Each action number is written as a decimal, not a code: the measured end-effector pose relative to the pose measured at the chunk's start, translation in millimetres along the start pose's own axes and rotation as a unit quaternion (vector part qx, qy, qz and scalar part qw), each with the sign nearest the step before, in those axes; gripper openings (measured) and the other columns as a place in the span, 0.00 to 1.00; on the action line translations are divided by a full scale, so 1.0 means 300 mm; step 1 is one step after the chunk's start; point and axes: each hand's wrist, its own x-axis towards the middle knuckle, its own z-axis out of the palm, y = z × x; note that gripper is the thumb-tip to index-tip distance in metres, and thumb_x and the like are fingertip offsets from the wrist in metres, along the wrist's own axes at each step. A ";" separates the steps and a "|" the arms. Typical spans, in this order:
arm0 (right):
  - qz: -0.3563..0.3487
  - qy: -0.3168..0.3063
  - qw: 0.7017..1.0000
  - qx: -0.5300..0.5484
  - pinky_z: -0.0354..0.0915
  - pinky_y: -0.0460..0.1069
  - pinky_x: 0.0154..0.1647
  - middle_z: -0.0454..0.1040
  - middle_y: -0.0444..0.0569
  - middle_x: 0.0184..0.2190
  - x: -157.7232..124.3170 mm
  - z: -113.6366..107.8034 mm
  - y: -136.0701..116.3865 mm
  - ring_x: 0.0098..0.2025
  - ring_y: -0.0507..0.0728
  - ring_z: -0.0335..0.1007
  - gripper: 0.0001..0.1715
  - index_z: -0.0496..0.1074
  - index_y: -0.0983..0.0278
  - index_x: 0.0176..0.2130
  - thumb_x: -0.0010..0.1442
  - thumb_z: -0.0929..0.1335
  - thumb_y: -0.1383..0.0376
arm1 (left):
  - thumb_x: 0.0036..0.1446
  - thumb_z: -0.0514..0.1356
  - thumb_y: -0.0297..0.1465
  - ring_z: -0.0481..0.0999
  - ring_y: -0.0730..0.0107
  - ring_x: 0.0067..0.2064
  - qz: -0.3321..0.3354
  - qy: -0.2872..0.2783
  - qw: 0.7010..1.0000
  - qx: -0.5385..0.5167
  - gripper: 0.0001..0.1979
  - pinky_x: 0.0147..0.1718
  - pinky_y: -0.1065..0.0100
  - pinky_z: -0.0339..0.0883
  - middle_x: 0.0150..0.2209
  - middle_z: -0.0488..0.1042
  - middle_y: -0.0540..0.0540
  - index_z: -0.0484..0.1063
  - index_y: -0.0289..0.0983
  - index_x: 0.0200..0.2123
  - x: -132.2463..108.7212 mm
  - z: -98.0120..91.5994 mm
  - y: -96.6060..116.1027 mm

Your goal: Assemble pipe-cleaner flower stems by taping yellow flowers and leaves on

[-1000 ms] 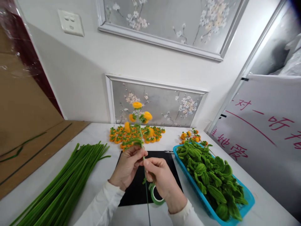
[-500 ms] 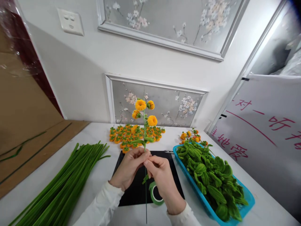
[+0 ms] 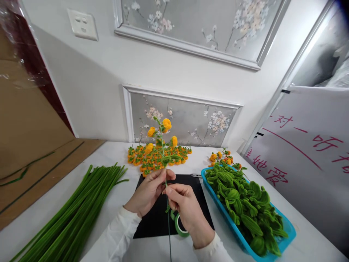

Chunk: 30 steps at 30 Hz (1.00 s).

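An artificial flower stem [image 3: 169, 242] stands nearly upright between my hands, with several orange pompom-like blooms [image 3: 167, 125] and small green leaves [image 3: 170, 159] along its upper part. My left hand [image 3: 152, 189] pinches it just below the leaves, thumb against fingers. Slightly lower, the thumb and forefinger of my right hand [image 3: 188, 205] close on the stem too; whether they also hold tape is hidden. A green strip [image 3: 167, 209] shows beneath the right fingers. A roll of green tape [image 3: 177, 227] lies on the black mat [image 3: 152, 223], partly behind my right hand.
Long green fuzzy stems [image 3: 79, 211] lie at left. A blue basket [image 3: 237, 236] of green leaves [image 3: 251, 223] stands at right. Many orange flower heads [image 3: 136, 156] lie behind the mat, with a flower bunch [image 3: 220, 157] farther right. Pliers [image 3: 195, 175] rest near the basket.
The flower stem has turned and its top tilts left, so the blooms face differently. My right fingers have shifted slightly down and left along the stem. Both hands stay close together.
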 end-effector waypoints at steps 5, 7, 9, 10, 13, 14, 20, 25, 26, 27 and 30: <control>-0.045 0.040 0.996 -0.068 0.42 0.46 0.19 0.56 0.38 0.11 -0.006 0.009 -0.009 0.16 0.46 0.46 0.11 0.73 0.67 0.21 0.51 0.69 0.64 | 0.43 0.70 0.28 0.68 0.76 0.24 -0.005 0.053 0.998 0.030 0.12 0.22 0.76 0.61 0.22 0.73 0.51 0.78 0.35 0.34 0.007 -0.001 0.006; -0.038 0.036 0.997 -0.065 0.43 0.45 0.19 0.57 0.38 0.12 -0.005 0.008 -0.003 0.16 0.46 0.47 0.11 0.73 0.67 0.22 0.52 0.69 0.63 | 0.40 0.71 0.27 0.69 0.76 0.23 -0.005 0.062 0.998 0.016 0.11 0.22 0.77 0.62 0.21 0.73 0.50 0.78 0.34 0.31 0.010 -0.007 0.005; -0.010 0.017 1.000 -0.023 0.43 0.45 0.18 0.57 0.38 0.12 -0.004 0.003 0.008 0.16 0.46 0.47 0.11 0.74 0.68 0.23 0.52 0.70 0.63 | 0.40 0.72 0.28 0.71 0.75 0.25 -0.002 0.059 0.998 0.003 0.10 0.22 0.77 0.63 0.22 0.75 0.49 0.77 0.34 0.28 0.010 -0.010 0.002; 0.011 0.002 1.000 0.010 0.43 0.44 0.18 0.58 0.38 0.12 -0.003 0.000 0.013 0.16 0.45 0.48 0.11 0.74 0.68 0.24 0.51 0.70 0.62 | 0.40 0.71 0.29 0.71 0.75 0.24 0.000 0.055 0.998 -0.003 0.09 0.21 0.77 0.63 0.23 0.75 0.48 0.77 0.34 0.27 0.009 -0.010 0.001; 0.076 -0.036 0.991 0.104 0.46 0.43 0.17 0.60 0.38 0.14 0.000 -0.011 0.024 0.15 0.45 0.52 0.12 0.74 0.68 0.26 0.49 0.73 0.60 | 0.42 0.71 0.31 0.68 0.77 0.22 0.004 0.043 0.999 -0.025 0.08 0.18 0.78 0.60 0.23 0.74 0.49 0.76 0.34 0.26 0.006 -0.007 -0.001; 0.092 -0.043 0.987 0.122 0.47 0.43 0.17 0.61 0.39 0.14 0.001 -0.013 0.025 0.15 0.45 0.52 0.13 0.74 0.68 0.26 0.48 0.74 0.60 | 0.43 0.70 0.31 0.68 0.78 0.22 0.007 0.040 0.999 -0.032 0.08 0.17 0.78 0.60 0.23 0.74 0.50 0.76 0.35 0.26 0.005 -0.006 -0.001; 0.052 -0.020 0.994 0.099 0.46 0.43 0.18 0.61 0.39 0.13 0.001 -0.005 0.010 0.16 0.45 0.52 0.11 0.74 0.68 0.23 0.47 0.74 0.62 | 0.49 0.67 0.32 0.72 0.75 0.30 0.013 0.018 0.999 -0.043 0.09 0.26 0.77 0.66 0.29 0.75 0.48 0.77 0.36 0.35 -0.001 -0.009 0.006; -0.035 0.026 0.999 -0.009 0.44 0.45 0.19 0.58 0.38 0.12 0.000 0.010 -0.007 0.17 0.45 0.49 0.13 0.71 0.68 0.19 0.51 0.71 0.64 | 0.48 0.68 0.32 0.71 0.76 0.28 0.017 0.014 0.999 0.026 0.12 0.27 0.78 0.65 0.26 0.74 0.50 0.77 0.35 0.37 0.001 -0.004 0.007; -0.041 0.031 0.998 -0.023 0.44 0.45 0.19 0.58 0.38 0.12 0.000 0.012 -0.009 0.16 0.46 0.49 0.13 0.71 0.68 0.19 0.51 0.70 0.64 | 0.45 0.70 0.30 0.70 0.78 0.26 0.016 0.028 0.999 0.029 0.11 0.25 0.78 0.64 0.24 0.73 0.51 0.77 0.35 0.35 0.003 -0.004 0.005; -0.043 0.032 0.998 -0.033 0.44 0.45 0.19 0.58 0.38 0.12 0.000 0.014 -0.010 0.16 0.46 0.49 0.14 0.71 0.67 0.19 0.52 0.70 0.64 | 0.44 0.70 0.29 0.69 0.78 0.25 0.014 0.042 0.999 0.027 0.11 0.24 0.78 0.64 0.22 0.73 0.52 0.77 0.35 0.33 0.005 -0.004 0.004; -0.024 0.016 0.999 -0.021 0.45 0.44 0.19 0.60 0.39 0.12 -0.001 0.014 -0.003 0.16 0.46 0.50 0.15 0.71 0.67 0.19 0.53 0.70 0.62 | 0.43 0.70 0.30 0.70 0.77 0.25 0.005 0.053 0.999 0.009 0.08 0.23 0.77 0.64 0.23 0.74 0.50 0.76 0.35 0.28 0.009 -0.006 0.001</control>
